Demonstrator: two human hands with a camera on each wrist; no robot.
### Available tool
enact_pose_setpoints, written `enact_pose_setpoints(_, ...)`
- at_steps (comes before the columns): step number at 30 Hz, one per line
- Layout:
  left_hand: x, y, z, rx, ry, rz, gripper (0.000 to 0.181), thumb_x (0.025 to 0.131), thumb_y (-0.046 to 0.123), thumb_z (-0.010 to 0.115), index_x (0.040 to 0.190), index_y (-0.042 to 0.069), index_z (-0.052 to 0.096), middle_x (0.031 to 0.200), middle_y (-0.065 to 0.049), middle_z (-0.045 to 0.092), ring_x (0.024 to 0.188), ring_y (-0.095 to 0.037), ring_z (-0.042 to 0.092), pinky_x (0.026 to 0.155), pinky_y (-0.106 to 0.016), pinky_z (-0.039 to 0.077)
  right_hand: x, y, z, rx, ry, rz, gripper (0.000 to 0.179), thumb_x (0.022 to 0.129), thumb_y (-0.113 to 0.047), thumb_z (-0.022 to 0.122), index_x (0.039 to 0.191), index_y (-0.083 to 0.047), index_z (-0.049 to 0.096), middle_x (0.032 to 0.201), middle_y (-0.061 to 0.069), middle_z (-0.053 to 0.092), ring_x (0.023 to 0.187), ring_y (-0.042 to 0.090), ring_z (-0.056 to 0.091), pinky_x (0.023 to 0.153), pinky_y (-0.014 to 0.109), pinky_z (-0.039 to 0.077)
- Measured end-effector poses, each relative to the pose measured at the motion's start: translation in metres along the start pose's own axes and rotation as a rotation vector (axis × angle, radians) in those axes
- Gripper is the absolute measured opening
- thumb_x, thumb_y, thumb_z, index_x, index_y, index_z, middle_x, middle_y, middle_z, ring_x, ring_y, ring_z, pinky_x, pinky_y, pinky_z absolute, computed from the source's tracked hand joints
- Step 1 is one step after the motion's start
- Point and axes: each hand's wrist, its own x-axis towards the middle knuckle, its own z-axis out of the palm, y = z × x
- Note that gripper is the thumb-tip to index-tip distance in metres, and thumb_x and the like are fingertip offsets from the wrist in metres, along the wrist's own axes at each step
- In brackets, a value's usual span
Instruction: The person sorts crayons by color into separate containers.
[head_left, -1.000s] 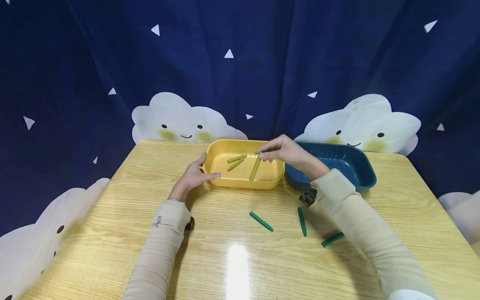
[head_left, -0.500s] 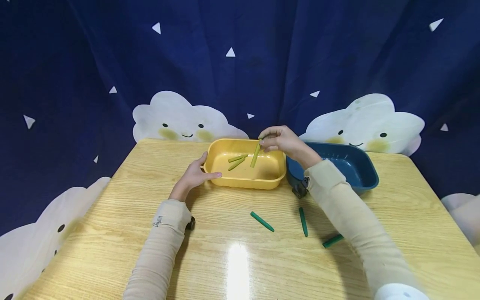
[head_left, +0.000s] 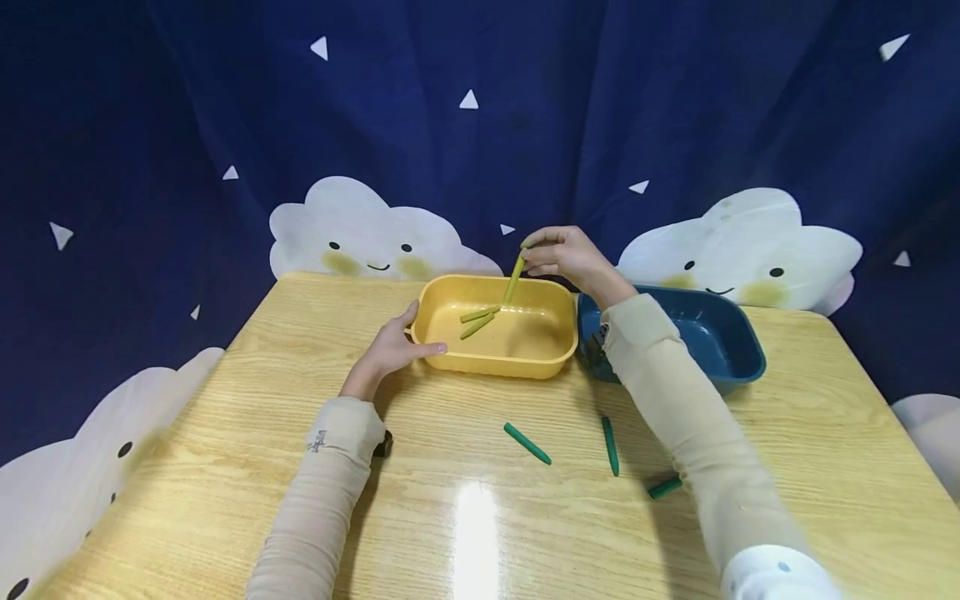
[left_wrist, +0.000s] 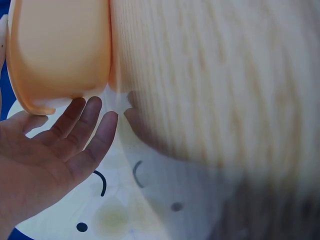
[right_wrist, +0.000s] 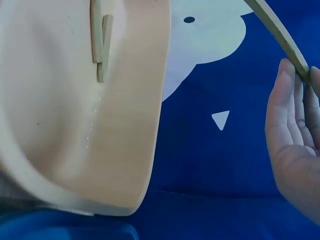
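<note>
Head view, bottom up: sleeves enter at the lower edge over the wood table [head_left: 420, 508]. Three green sticks on it, lower centre to lower right: first [head_left: 527, 443] slanted, second [head_left: 611, 446] near upright in frame, third [head_left: 664, 487] partly behind the right sleeve [head_left: 693, 433].

Left hand [head_left: 390, 344], left of centre: fingers extended and spread, not clenched, touching the left end of the yellow tub [head_left: 498, 365], thumb over its near rim. Tub sits mid-frame, two yellow sticks [head_left: 477, 326] inside, left half, touching each other.

Blue tub [head_left: 716, 337] just right of it, partly behind right arm.

Right hand [head_left: 566, 257], above the yellow tub's far right: pinching a yellow stick [head_left: 514, 279] by its top end, tilted. Right wrist view has that stick apart from the tub, upper right.

Back: navy curtain [head_left: 420, 100], white triangles, smiling clouds [head_left: 375, 221].
</note>
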Motion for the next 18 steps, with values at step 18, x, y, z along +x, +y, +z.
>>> enact_pose_setpoints(18,0.000,0.000,-0.001,-0.004,0.013,-0.007,0.103,0.074,0.030,0.077,0.147,0.004,0.009,0.152,-0.010,0.014,0.136,-0.025,0.020,0.109,-0.041,0.022,0.047,0.023,0.005,-0.043,0.016,0.100,0.032,0.087,0.000,0.059,0.115,0.015,0.054,0.075,0.002,0.066,0.073,0.017,0.064,0.080,0.037,0.051)
